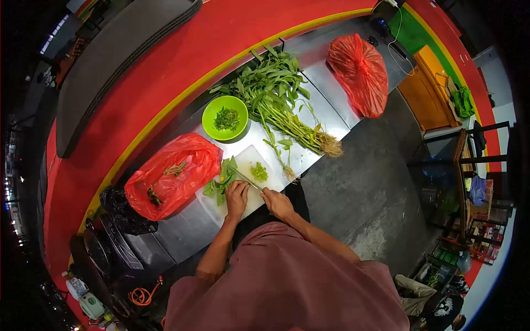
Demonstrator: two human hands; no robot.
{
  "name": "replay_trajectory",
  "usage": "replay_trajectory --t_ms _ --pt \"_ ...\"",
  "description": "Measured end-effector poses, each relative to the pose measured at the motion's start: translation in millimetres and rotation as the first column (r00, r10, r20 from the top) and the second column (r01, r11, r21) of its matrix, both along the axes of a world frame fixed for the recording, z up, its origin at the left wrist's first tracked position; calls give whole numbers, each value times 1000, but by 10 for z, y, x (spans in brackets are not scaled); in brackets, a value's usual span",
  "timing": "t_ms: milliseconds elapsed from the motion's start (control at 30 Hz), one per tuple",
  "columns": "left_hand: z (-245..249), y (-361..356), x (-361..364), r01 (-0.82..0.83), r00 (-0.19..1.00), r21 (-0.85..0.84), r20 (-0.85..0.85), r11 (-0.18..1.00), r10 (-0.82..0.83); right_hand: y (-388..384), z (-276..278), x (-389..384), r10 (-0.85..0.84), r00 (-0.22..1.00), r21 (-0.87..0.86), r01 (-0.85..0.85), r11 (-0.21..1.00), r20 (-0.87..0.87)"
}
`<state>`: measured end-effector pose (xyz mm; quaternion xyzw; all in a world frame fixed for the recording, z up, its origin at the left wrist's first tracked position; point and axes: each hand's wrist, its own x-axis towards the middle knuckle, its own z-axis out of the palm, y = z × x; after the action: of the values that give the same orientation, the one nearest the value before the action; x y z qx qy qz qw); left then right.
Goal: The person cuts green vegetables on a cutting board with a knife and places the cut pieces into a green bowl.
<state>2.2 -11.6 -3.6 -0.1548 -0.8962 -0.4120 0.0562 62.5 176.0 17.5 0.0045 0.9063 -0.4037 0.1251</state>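
On the white cutting board [248, 207] my left hand [237, 197] presses a bunch of leafy greens [222, 181] with its fingers curled over the stems. My right hand [277, 203] grips a knife [249, 181] by its handle, the blade pointing up and left beside my left fingertips. A small pile of chopped green stems [259, 171] lies on the board to the right of the blade. Beyond the board stands a lime-green bowl [207, 117] with chopped leaves [226, 118] in it. A large bundle of rooted greens [281, 107] is spread to its right.
An open red plastic bag [193, 190] with plant scraps sits left of the board. A full red bag [361, 74] stands at the far right of the steel counter [331, 124]. A black bag [124, 212] lies at the left. Another person [422, 300] is low at the right.
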Motion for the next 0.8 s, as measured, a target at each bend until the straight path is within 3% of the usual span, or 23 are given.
replay_trajectory --t_ms 367,433,467,500,567,600,767,800 --pt "-20 -14 -7 5 1000 -41 -13 999 -5 30 65 -34 39 996 104 -30 994 -84" --pt "-23 -4 -16 -1 999 -44 -33 999 0 31 76 -43 -33 993 -33 30 999 -110" --pt "-21 -5 -16 1 999 -44 -33 999 -3 65 83 -62 -8 999 -63 10 998 35" --pt "-6 2 -21 3 999 -43 -33 999 -5 79 54 -61 -4 999 -61 6 998 32" --pt "25 15 -11 3 1000 -39 -28 999 -4 81 -5 -31 -103 984 -365 151 919 148" --pt "15 23 -8 -4 1000 -21 -9 1000 4 81 -30 -30 -124 979 -418 183 890 165" --pt "80 53 -7 -16 1000 -26 20 1000 17 84 -80 -58 -189 966 -519 253 816 175" --pt "75 39 -14 4 1000 -21 3 1000 -4 92 -54 -67 -182 948 -569 304 764 261"
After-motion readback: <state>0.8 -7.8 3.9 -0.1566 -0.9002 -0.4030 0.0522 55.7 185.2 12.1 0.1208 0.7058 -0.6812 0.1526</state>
